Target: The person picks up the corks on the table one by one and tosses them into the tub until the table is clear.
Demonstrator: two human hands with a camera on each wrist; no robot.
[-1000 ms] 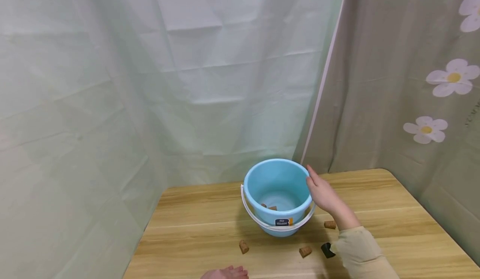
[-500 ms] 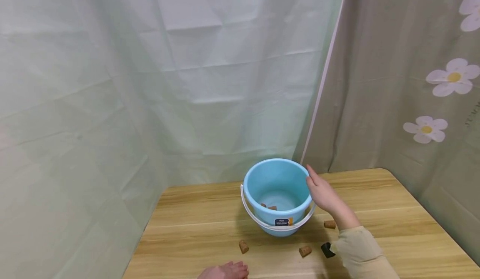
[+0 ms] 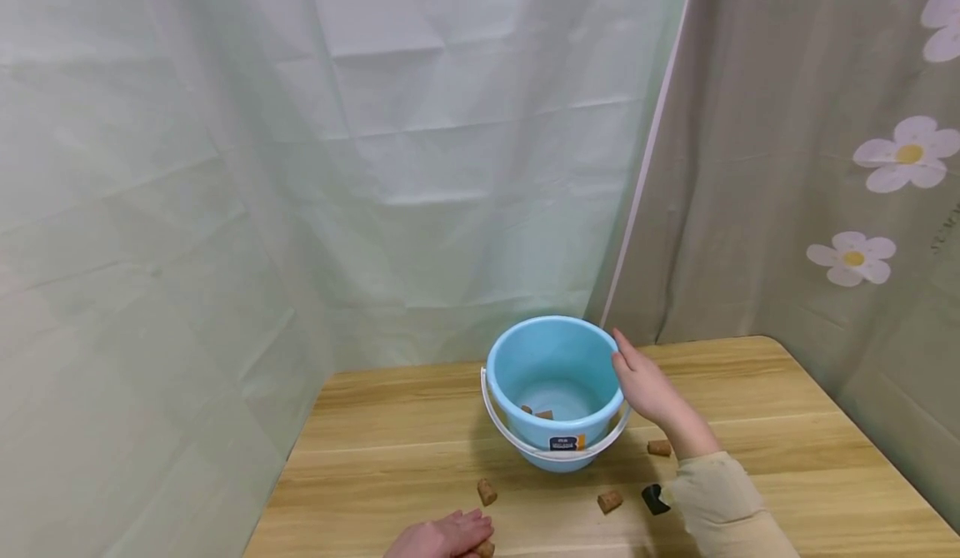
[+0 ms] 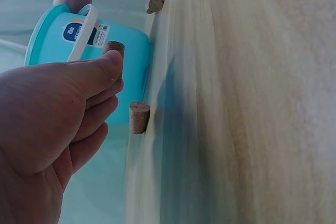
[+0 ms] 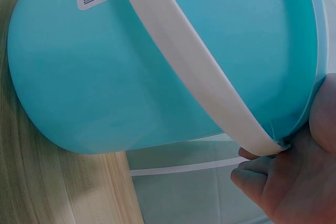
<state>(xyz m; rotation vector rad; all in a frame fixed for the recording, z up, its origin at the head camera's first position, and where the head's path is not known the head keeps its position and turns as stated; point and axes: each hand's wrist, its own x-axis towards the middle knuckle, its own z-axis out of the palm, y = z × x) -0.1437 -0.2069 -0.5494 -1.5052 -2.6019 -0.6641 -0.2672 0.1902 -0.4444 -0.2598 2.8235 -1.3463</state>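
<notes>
My left hand (image 3: 446, 535) pinches a cork (image 4: 114, 51) between thumb and fingers, low at the front of the table. The blue bucket (image 3: 555, 350) stands upright at the back, a few corks (image 3: 543, 415) on its bottom. With thumb and fingers at the rim, my right hand (image 3: 648, 387) holds the bucket's right side, by the end of its white handle (image 5: 189, 66). That handle hangs down across the front wall. One loose cork (image 3: 487, 492) lies between the left hand and the bucket; another cork (image 3: 611, 502) lies further right.
Beside the right sleeve lies a small black curved piece (image 3: 655, 500), its kind unclear. Behind it, a cork (image 3: 659, 448) sits near the right wrist. Pale curtains (image 3: 450, 166) hang close behind the wooden table (image 3: 390, 425).
My left hand has come further into view, moving slightly up, and the cork in its fingers now shows. The right hand and the bucket stay where they were.
</notes>
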